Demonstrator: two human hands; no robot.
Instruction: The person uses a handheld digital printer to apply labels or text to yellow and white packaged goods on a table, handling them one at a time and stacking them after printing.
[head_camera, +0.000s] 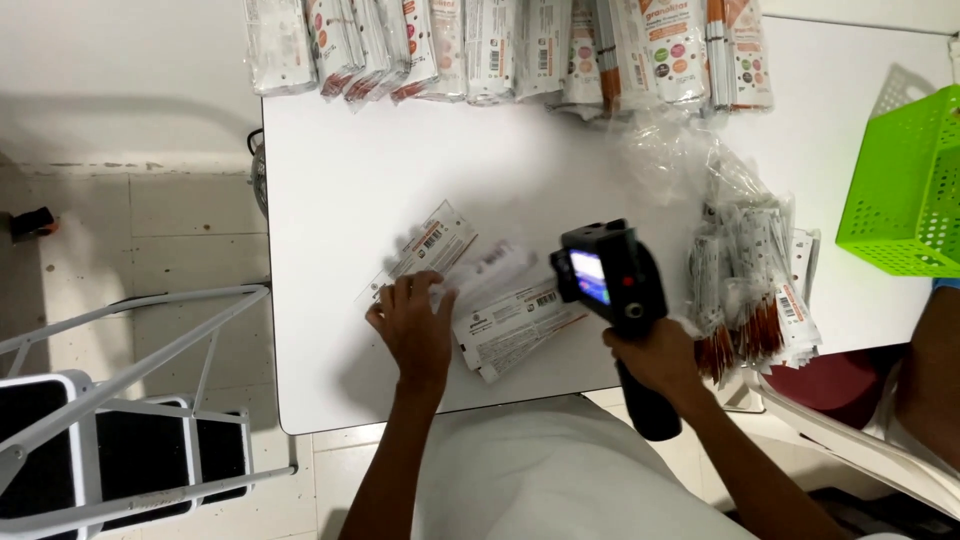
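Holding a black handheld device (612, 285) by its grip, the right hand (655, 355) is closed round the handle; its lit screen faces up and the head sits over the right end of the flat sachets (505, 310) at the tabletop (340, 190) centre. Left hand (413, 325) lies flat, fingers spread, pressing on the left end of the same sachets; it grips nothing.

Step, as judged: the device is being applied to the fanned sachets one at a time while the left hand steadies them. Next move would call for keeping the fan flat and the head square over the next pack.

Packages:
- Fanned sachets: long, white, with orange edge strips and small barcode patches; several overlap, blurred in the middle.
- Back edge of tabletop: row of sachets (520, 45) like these, white with orange bands and coloured dots, overlapping side by side.
- Right of the device: heap of sachets in clear film (750, 290), orange ends toward the near edge.
- Far right: green perforated basket (905, 190); contents not visible.
- Left, on the floor: white step ladder (120, 420) with black treads.
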